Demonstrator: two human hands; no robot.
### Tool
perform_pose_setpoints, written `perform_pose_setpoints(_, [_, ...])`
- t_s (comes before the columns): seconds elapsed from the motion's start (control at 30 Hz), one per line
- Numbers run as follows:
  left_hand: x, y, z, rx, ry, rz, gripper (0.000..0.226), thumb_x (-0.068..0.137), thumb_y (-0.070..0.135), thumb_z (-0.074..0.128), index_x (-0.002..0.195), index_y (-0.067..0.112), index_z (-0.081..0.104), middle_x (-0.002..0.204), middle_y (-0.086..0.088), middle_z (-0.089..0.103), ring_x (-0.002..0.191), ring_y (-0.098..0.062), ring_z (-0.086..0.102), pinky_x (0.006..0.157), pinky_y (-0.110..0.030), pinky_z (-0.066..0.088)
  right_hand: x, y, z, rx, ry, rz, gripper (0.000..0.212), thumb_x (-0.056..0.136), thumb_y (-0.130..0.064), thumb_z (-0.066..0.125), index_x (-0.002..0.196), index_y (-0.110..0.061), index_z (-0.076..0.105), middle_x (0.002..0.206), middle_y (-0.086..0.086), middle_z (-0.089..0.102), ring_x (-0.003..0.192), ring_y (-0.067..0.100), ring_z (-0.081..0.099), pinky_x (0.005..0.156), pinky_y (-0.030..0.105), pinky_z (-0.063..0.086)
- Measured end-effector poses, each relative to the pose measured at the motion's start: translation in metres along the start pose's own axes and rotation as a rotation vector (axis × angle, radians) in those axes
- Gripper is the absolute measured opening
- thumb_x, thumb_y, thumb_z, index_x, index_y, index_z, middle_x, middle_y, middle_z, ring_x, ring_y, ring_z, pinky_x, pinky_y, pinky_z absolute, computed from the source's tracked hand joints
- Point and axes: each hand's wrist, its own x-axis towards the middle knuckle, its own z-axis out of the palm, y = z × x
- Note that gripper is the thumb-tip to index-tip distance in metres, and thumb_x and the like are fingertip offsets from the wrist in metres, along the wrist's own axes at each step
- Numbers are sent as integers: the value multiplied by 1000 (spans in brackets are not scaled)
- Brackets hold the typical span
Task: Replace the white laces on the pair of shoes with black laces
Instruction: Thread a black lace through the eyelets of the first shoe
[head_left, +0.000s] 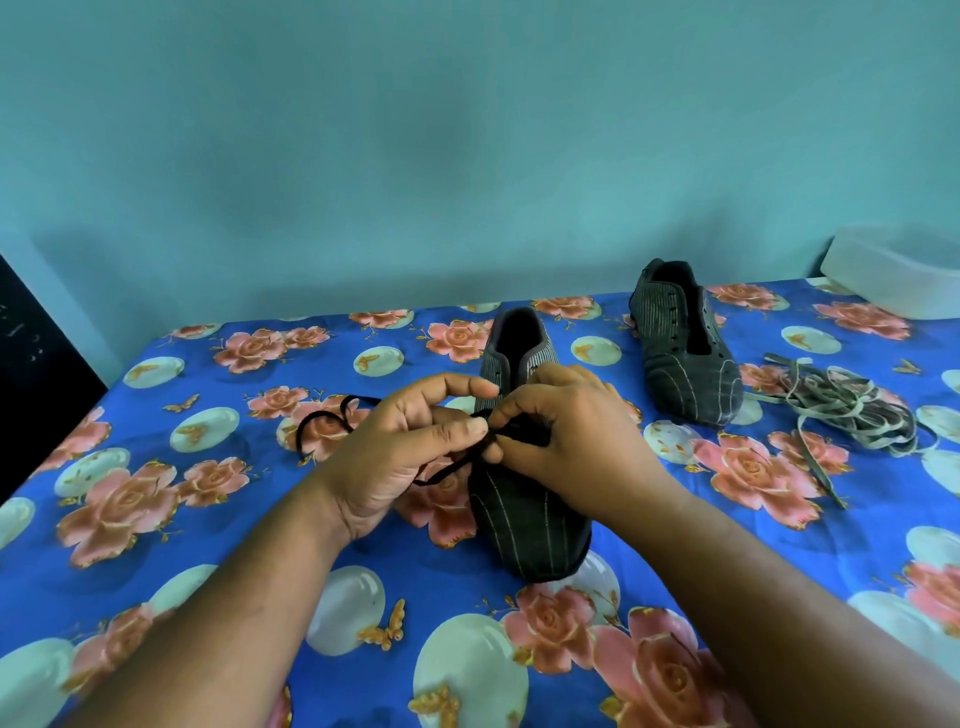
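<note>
A dark grey striped shoe (524, 525) lies in the middle of the bed, toe toward me. My left hand (400, 452) and my right hand (566, 441) meet over its lacing area, and each pinches the black lace (332, 415) between thumb and fingers. The lace's free part loops away to the left over the sheet. The second shoe (680, 348) rests at the back right with bare eyelets. A pile of white laces (847, 410) sits to the right of it.
The bed is covered by a blue sheet (208, 519) with pink roses. A white plastic container (898, 270) stands at the back right corner by the teal wall. A dark object (31, 353) fills the left edge.
</note>
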Motion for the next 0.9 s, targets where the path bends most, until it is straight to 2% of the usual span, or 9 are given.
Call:
perform_pose_setpoints(0.13, [0,-1,3,11,44,21,30,94,25,60,121,18,68,85,-22,72,82,-31,69,76,-42,55,0,-3,1,19,43,-31,33,74,-62,59,88,-38,76,82,-16,48,86,8,45,74,35,35])
perform_pose_setpoints(0.27, [0,-2,-1,117,65,49,39,89,39,60,127,32,66,85,-21,73,84,-41,62,71,-83,38,0,-4,0,20,62,-59,29,81,-53,57,96,-38,76,88,-12,53,89,12,53,79,40,44])
perform_pose_setpoints(0.4, [2,-2,1,134,84,112,42,89,25,55,130,32,64,75,-20,69,69,-29,60,68,-65,44,0,-2,-1,9,-37,-82,35,83,-55,57,110,-42,74,97,-12,51,97,18,56,83,41,42])
perform_pose_setpoints(0.53, [3,-1,2,155,144,202,39,88,14,53,123,23,68,60,-21,61,56,-24,58,59,-33,50,0,-1,0,25,-44,-103,24,85,-51,64,101,-39,76,96,-15,48,96,17,55,83,43,44])
perform_pose_setpoints(0.6, [5,-2,2,175,218,263,32,90,10,53,117,16,70,57,-22,54,51,-19,57,56,-25,48,0,0,1,70,-31,-94,21,86,-50,64,98,-37,75,96,-15,52,94,14,55,83,45,46])
perform_pose_setpoints(0.67, [8,-6,0,214,295,297,23,95,5,57,110,15,72,63,-18,58,58,-17,62,62,-23,51,1,2,1,164,-28,-77,18,87,-48,66,96,-35,74,95,-15,54,93,12,56,82,44,48])
perform_pose_setpoints(0.73, [11,-10,-4,281,313,270,25,99,0,58,106,18,74,81,-1,71,79,-12,70,77,-22,53,1,0,-2,316,-30,-59,10,89,-37,73,94,-28,74,93,-9,58,90,11,59,82,35,49])
perform_pose_setpoints(0.83, [13,-17,-9,455,180,198,15,96,13,66,104,21,75,103,5,71,104,-12,67,94,-30,50,2,-3,-10,507,-27,10,4,92,-21,75,88,-21,72,89,0,61,85,10,60,78,17,44])
perform_pose_setpoints(0.9, [14,-20,-8,515,101,197,17,92,23,66,107,21,74,106,6,68,109,-14,65,99,-34,49,3,-3,-15,650,-43,85,8,94,-21,70,87,-19,70,86,-6,63,79,5,59,75,17,44])
